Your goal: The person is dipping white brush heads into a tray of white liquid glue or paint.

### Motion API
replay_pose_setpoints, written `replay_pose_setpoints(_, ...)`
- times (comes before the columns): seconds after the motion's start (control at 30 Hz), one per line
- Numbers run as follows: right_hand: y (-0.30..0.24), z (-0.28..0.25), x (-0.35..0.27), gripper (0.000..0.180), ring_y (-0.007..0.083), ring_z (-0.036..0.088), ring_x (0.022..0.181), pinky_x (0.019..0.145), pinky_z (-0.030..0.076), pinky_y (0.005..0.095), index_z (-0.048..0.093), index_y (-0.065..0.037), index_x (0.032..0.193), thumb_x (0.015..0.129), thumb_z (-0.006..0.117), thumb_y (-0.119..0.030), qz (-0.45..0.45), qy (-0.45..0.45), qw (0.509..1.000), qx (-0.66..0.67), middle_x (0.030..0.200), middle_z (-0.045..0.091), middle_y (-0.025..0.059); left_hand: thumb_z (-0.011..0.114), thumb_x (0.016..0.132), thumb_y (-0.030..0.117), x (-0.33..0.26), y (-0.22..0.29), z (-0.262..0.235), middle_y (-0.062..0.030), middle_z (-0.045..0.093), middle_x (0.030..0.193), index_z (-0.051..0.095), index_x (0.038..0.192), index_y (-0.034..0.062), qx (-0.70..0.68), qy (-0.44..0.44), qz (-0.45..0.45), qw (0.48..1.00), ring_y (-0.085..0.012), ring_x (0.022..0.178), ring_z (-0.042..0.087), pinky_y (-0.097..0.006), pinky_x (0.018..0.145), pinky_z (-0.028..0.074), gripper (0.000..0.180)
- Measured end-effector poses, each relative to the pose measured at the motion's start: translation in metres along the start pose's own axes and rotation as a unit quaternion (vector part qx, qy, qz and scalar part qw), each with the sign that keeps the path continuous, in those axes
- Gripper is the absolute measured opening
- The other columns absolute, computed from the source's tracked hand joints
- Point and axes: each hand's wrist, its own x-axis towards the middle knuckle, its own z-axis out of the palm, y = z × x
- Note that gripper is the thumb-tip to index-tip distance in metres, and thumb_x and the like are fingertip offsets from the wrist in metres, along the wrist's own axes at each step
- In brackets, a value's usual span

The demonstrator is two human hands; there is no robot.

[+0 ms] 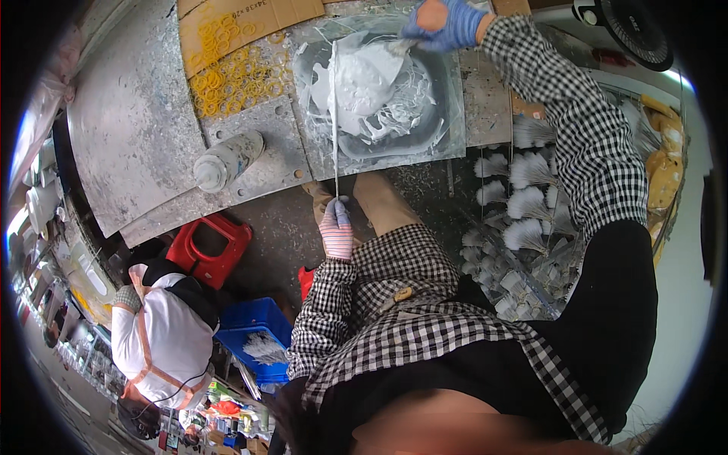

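My left hand (337, 233), in a pink-and-white striped glove, is closed round the lower end of a thin white stick (335, 125). The stick reaches up past the table edge and over a wide basin (364, 145) of thick white paste (362, 82). My right hand (446, 26), in a blue striped glove, is at the basin's far right rim. Its fingers are curled on a paste-smeared, flat-looking tool (400, 47). A broad wedge of white spreads from that tool into the paste; whether it is a blade or bristles I cannot tell.
Yellow rings (227, 80) lie on cardboard (262, 17) left of the basin. A smeared bottle (227, 161) stands by the table edge. White fan-shaped tufts (527, 201) hang at right, near a fan (633, 30). Below left are a red stool (210, 249), blue crate (254, 322) and another person (167, 341).
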Motion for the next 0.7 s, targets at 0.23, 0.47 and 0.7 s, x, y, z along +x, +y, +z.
replay_pose_setpoints(0.23,-0.041,0.007,-0.077,0.035,0.0265,0.065,0.079,0.070,0.050,0.0405,0.060,-0.019,0.114,0.082,0.060,-0.033,0.110,-0.016,0.993,0.033,0.084,0.065,0.0070,0.048,0.099,0.021,-0.009,0.009,-0.002,-0.0013,0.055,0.067,0.064,0.104,0.0018,0.082,0.029,0.010,0.996,-0.0068,0.059,0.046,-0.025,0.053,0.041,0.026)
replay_pose_setpoints(0.47,-0.109,0.033,-0.084,0.033,0.0294,0.066,0.073,0.066,0.051,0.0431,0.061,-0.019,0.114,0.085,0.055,-0.034,0.229,-0.057,0.966,0.105,0.081,0.067,0.0100,0.049,0.098,0.016,-0.018,0.031,-0.004,-0.0063,0.064,0.079,0.063,0.110,-0.0005,0.091,0.043,0.118,0.988,-0.0100,0.067,0.053,-0.027,0.061,0.046,0.025)
replay_pose_setpoints(0.7,-0.162,-0.008,-0.024,0.028,0.0316,0.067,0.079,0.072,0.053,0.0445,0.066,-0.015,0.102,0.083,0.055,-0.033,0.356,-0.056,0.917,0.168,0.082,0.069,0.0130,0.050,0.098,0.016,-0.033,0.050,-0.016,-0.0109,0.066,0.079,0.063,0.110,0.0000,0.148,-0.011,0.037,0.988,-0.0144,0.069,0.059,-0.031,0.063,0.048,0.024)
